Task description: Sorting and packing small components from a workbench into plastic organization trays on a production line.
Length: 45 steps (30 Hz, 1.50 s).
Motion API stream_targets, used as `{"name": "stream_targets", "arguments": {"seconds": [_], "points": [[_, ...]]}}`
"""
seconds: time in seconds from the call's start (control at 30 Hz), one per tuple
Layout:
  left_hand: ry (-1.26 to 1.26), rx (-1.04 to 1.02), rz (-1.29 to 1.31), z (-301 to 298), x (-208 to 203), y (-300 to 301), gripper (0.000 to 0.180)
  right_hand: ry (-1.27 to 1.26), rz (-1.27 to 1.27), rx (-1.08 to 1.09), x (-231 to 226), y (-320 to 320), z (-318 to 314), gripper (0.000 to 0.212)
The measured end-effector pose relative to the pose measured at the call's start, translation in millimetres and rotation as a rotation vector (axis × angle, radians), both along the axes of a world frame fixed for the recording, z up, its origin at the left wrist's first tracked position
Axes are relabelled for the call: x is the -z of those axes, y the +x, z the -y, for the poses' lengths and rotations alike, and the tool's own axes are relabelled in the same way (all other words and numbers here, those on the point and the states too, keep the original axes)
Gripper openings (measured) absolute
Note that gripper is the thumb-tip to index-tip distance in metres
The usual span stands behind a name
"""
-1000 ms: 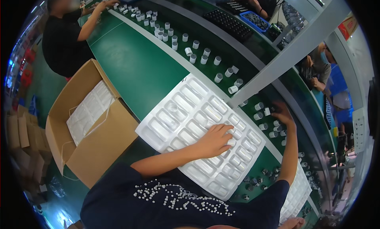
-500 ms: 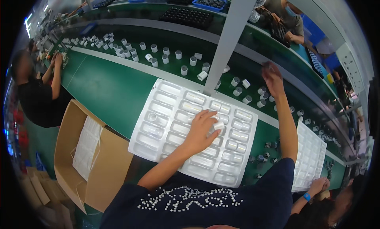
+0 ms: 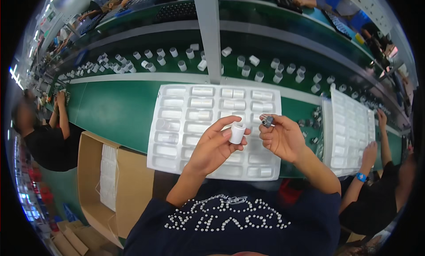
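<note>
- White plastic, by the look of it: the small cylinder (image 3: 237, 133) is pinched in the left hand (image 3: 215, 146), thumb on one side and fingertips on the other, held just above the near part of the white moulded tray (image 3: 177, 123).
- Right hand (image 3: 283, 138), just to the right, is closed on a small dark metal-looking fitting (image 3: 267, 121), held at the fingertips; the two parts are near each other but apart.
- Judging by its size and thin look, the cylinder is probably light and stiff, with a smooth wall that could slip; a pinch across its round side, as shown, seems the sound hold, leaving the ends free.
- The fitting looks tiny and hard, easy to drop; a fingertip grip on its body suits it.
- The tray seems thin and flexible, its pockets partly filled with similar white pieces, and it rests on the green worktop (image 3: 115, 110).
- More loose white cylinders (image 3: 248, 71) stand on the far belt, and an open cardboard box (image 3: 133, 185) sits near left.
</note>
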State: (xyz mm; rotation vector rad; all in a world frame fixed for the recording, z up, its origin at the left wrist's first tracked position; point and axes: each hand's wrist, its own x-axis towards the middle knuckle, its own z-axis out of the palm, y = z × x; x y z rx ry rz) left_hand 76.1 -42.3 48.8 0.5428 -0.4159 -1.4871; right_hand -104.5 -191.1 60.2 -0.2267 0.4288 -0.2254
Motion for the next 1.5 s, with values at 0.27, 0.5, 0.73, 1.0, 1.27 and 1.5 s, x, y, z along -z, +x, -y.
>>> {"name": "stream_targets", "arguments": {"seconds": [0.27, 0.5, 0.73, 1.0, 1.27, 1.5], "points": [[0.024, -0.065, -0.029, -15.9, 11.5, -21.5, 0.038, -0.222, -0.068, 0.058, 18.9, -3.8, -56.0, 0.042], [0.142, -0.042, 0.006, -36.2, 14.7, -26.8, 0.038, -0.11, 0.122, 0.205, 56.7, -22.0, -85.4, 0.038], [0.191, -0.191, 0.109, -39.5, 27.5, -39.6, 0.027, -0.436, -0.106, 0.431, 37.3, -14.9, -99.3, 0.035], [0.107, -0.158, 0.239, -35.0, 23.8, -42.5, 0.03, -1.484, -0.309, 0.367, 46.8, -18.4, -99.0, 0.036], [0.073, 0.007, 0.366, -33.0, 26.3, -32.9, 0.036, -1.383, -0.3, 0.362, 40.0, -25.7, -93.7, 0.032], [0.129, -0.013, 0.403, -30.6, 45.7, -55.9, 0.059, -1.786, -0.431, 0.354, 33.4, -20.9, -87.2, 0.034]]}}
